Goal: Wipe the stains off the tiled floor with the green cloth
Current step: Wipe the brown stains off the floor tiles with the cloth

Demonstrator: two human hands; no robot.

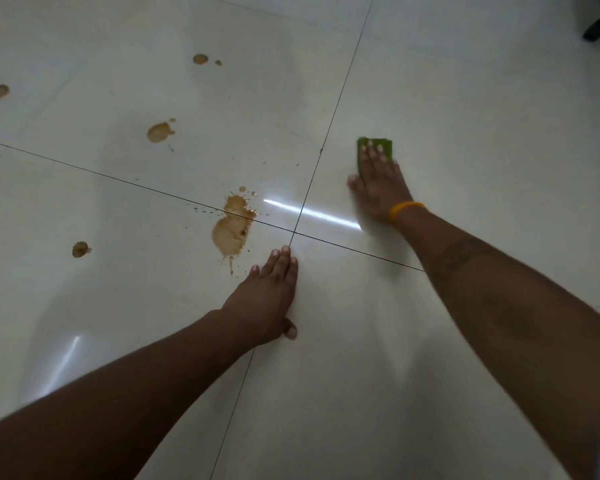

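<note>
- I see the tiled floor filling the whole view, pale and glossy, with dark grout lines crossing just ahead of the left hand; the shine is probably why the brown marks stand out so clearly.
- The left hand lies flat on the floor at about 6 o'clock from the grout crossing, fingers straight and held together, holding nothing. I judge it is planted there as a prop, to carry body weight while the other arm reaches.
- The right hand sits at about 2 o'clock from that crossing, palm down with fingers stretched over the cloth, pressing it onto the tile rather than pinching it; a flat press spreads the force for wiping. It looks slightly blurred.
- The largest stain straddles a grout line at 9 o'clock from the crossing, just beside the left fingertips and well apart from the cloth.
- The green cloth lies folded under the right fingers, on the tile at 2 o'clock, its far edge peeking out.
- Smaller stains scatter toward 10 o'clock, untouched; I judge most of the wiping lies ahead.
- A yellow band circles the right wrist.
</note>
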